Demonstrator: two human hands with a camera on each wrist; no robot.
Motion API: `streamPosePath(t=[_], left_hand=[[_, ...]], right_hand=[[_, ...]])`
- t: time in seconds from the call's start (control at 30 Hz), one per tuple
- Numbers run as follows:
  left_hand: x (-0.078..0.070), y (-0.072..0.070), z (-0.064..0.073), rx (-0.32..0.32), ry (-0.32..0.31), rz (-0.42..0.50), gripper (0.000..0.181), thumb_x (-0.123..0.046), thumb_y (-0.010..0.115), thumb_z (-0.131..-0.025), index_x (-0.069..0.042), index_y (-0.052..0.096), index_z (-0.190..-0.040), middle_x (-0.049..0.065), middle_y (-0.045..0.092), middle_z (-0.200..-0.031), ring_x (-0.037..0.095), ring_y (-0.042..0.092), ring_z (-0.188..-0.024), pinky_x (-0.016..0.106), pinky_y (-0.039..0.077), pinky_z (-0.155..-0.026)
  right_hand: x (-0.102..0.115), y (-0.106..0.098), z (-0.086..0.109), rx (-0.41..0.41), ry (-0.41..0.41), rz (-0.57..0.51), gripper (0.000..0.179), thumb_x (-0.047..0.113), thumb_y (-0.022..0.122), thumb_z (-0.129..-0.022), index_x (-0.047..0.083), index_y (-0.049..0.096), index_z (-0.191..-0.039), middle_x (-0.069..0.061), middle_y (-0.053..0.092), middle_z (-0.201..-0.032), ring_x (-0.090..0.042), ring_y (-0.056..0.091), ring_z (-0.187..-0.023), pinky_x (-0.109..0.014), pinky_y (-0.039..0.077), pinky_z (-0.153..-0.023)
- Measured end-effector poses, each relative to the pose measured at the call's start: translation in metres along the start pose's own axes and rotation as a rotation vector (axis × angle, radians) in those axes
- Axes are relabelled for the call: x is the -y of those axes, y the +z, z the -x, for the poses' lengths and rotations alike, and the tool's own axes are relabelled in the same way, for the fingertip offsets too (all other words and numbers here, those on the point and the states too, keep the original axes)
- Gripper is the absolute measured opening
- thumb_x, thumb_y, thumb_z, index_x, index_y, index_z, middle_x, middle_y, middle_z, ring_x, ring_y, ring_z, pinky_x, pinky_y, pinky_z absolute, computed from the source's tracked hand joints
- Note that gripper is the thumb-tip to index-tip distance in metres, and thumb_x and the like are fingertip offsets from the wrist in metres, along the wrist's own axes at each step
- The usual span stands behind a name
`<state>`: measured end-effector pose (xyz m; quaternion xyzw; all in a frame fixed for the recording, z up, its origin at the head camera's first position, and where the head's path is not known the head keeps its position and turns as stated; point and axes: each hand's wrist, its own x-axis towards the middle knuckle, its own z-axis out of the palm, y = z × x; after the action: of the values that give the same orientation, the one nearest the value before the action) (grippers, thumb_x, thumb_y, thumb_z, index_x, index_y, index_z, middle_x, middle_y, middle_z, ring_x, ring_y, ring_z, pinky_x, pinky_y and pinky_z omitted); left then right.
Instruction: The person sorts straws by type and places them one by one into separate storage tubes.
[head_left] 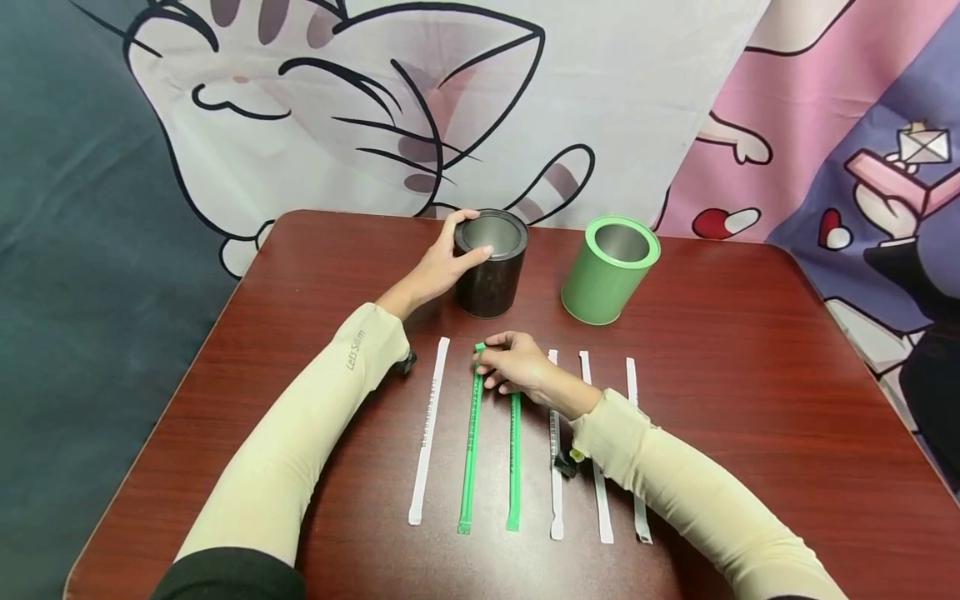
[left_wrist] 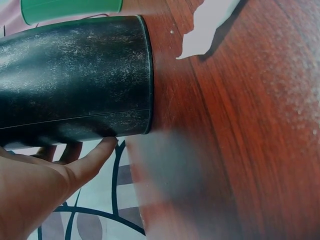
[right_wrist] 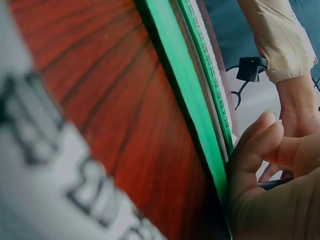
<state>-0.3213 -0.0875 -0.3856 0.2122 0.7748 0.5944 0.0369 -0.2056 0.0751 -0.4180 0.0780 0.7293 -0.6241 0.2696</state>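
At the back of the table stands a black can [head_left: 489,283], upright. My left hand [head_left: 438,265] grips it by its rim, thumb on the near side and fingers at the left; in the left wrist view, fingers lie along the can's dark wall [left_wrist: 85,75]. My right hand [head_left: 521,362] pinches the upper end of a green paper-wrapped straw [head_left: 470,450], whose tip shows beyond the fingers. A second green straw [head_left: 514,467] lies just to the right, its upper end hidden under that hand. Both green straws slant past the curled fingers [right_wrist: 260,140] in the right wrist view.
An upright green can [head_left: 603,279] stands right of the black one. One white wrapped straw [head_left: 429,433] lies left of the green pair; several more, including a white straw [head_left: 556,492], lie right, partly under the right forearm. A printed cloth [head_left: 630,100] hangs behind the table.
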Motion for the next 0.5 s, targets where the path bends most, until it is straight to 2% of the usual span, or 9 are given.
streamPosePath(t=[0.23, 0.33, 0.37, 0.5], left_hand=[[-0.0068, -0.0001, 0.0032, 0.002, 0.003, -0.004, 0.058, -0.038, 0.061, -0.086, -0.029, 0.030, -0.135, -0.006, 0.035, -0.138, 0.013, 0.045, -0.113, 0.037, 0.031, -0.097], [-0.0064, 0.0000, 0.0032, 0.003, -0.008, -0.012, 0.058, -0.039, 0.061, -0.086, -0.031, 0.030, -0.134, -0.006, 0.035, -0.138, 0.013, 0.045, -0.112, 0.038, 0.031, -0.097], [-0.0021, 0.0003, 0.0014, 0.000, -0.006, -0.011, 0.058, -0.041, 0.061, -0.085, -0.033, 0.030, -0.133, -0.008, 0.035, -0.137, 0.012, 0.045, -0.112, 0.037, 0.031, -0.097], [-0.0101, 0.0000, 0.0047, 0.018, -0.023, 0.004, 0.059, -0.037, 0.060, -0.087, -0.029, 0.029, -0.136, -0.005, 0.033, -0.140, 0.014, 0.045, -0.113, 0.037, 0.031, -0.097]], right_hand=[[-0.0010, -0.0004, -0.0048, -0.005, 0.005, 0.012, 0.037, 0.011, 0.064, -0.083, 0.002, 0.046, -0.114, -0.004, 0.062, -0.069, -0.011, 0.056, -0.047, -0.023, 0.041, -0.041], [-0.0021, -0.0003, -0.0060, -0.008, 0.001, 0.038, 0.030, 0.011, 0.064, -0.083, 0.002, 0.051, -0.108, -0.004, 0.063, -0.068, -0.011, 0.055, -0.046, -0.022, 0.041, -0.040], [-0.0023, -0.0001, -0.0060, -0.008, -0.003, 0.048, 0.026, 0.011, 0.064, -0.083, 0.001, 0.053, -0.105, -0.004, 0.063, -0.068, -0.011, 0.055, -0.046, -0.022, 0.041, -0.040], [-0.0033, 0.0003, -0.0055, -0.012, -0.017, 0.081, 0.013, 0.010, 0.063, -0.083, 0.002, 0.063, -0.094, -0.004, 0.063, -0.066, -0.010, 0.055, -0.044, -0.022, 0.040, -0.039]])
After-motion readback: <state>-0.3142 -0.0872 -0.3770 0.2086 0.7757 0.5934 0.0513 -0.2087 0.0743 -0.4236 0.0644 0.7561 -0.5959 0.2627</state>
